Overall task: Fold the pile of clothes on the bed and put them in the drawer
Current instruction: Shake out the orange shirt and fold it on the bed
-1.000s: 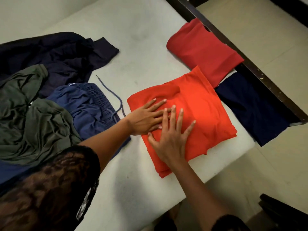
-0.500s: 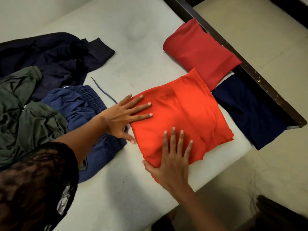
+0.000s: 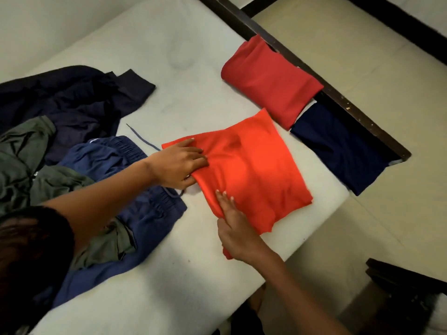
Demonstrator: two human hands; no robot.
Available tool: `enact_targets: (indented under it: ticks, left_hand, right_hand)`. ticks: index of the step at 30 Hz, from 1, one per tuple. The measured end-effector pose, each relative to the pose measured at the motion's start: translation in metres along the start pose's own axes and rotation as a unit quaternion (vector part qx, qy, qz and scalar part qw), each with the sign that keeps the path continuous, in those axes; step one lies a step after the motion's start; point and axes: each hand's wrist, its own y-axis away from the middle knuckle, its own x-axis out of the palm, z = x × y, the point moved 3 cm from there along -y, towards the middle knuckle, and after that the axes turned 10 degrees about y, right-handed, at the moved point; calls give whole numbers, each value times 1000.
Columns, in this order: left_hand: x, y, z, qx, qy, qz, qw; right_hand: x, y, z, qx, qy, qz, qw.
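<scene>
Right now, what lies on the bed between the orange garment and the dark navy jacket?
Head view: mostly bare mattress, crossed only by a thin blue drawstring beside the orange garment; nothing else before the dark navy jacket.

**A bedroom at home**

I am standing at a bed (image 3: 169, 56) with a bare white mattress, and its dark wooden frame (image 3: 338, 97) is running along the far right edge. Loose clothes (image 3: 72, 112) are lying heaped on the left, while folded garments (image 3: 271, 78) are sitting in a row on the right. Pale floor tiles (image 3: 377, 213) are showing beyond the mattress, and a plain wall (image 3: 48, 32) is rising behind it.
</scene>
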Motion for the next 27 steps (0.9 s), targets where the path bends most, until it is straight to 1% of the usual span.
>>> enact_targets:
  ticks: [2,4,7,10,12,13,14,16,17,18,19,20,21,23,25,27]
  left_hand:
    - [-29,3,-2,1,27,3,1000]
    - [-55,1,-7,10,36,-10,999]
    - [-78,-19,-18,55,8,-61,997]
    - [-69,-59,-26,85,-34,-98,991]
    - [-53,-89,-31,92,-56,-97,989]
    - [-46,-103,-35,82,-55,-87,991]
    - [-38,-112,-36,56,-52,-54,996]
    - [-17,-120,-35,12,-71,9,997]
    - [-8,-119,-37,26,-68,23,997]
    - [-2,-113,-38,47,-65,40,996]
    - [6,-106,-37,66,-66,66,993]
    - [15,-98,-34,87,-78,70,991]
    - [24,-91,-31,102,-85,62,989]
    - [34,-82,-31,116,-84,33,989]
    - [43,-75,-28,112,-68,26,991]
    - [49,-69,-20,108,-52,15,993]
  right_hand:
    - [-17,19,16,2,-130,-11,991]
    - [-27,31,17,28,-230,-23,973]
    - [-38,39,2,82,-380,-43,920]
    - [-47,42,-32,151,-462,-94,869]
    - [-54,41,-60,195,-463,-154,851]
    - [-57,40,-75,211,-436,-185,855]
    - [-58,38,-87,221,-384,-209,872]
    - [-57,37,-105,236,-223,-243,914]
    - [-56,37,-110,240,-117,-265,926]
    - [-56,37,-108,233,-11,-294,927]
    - [-54,35,-102,212,80,-325,918]
    - [-50,31,-91,190,137,-346,909]
    - [-44,24,-80,169,170,-356,903]
    - [-28,4,-57,142,207,-350,903]
    - [-6,-17,-43,138,243,-316,907]
    - [16,-30,-43,157,276,-278,907]
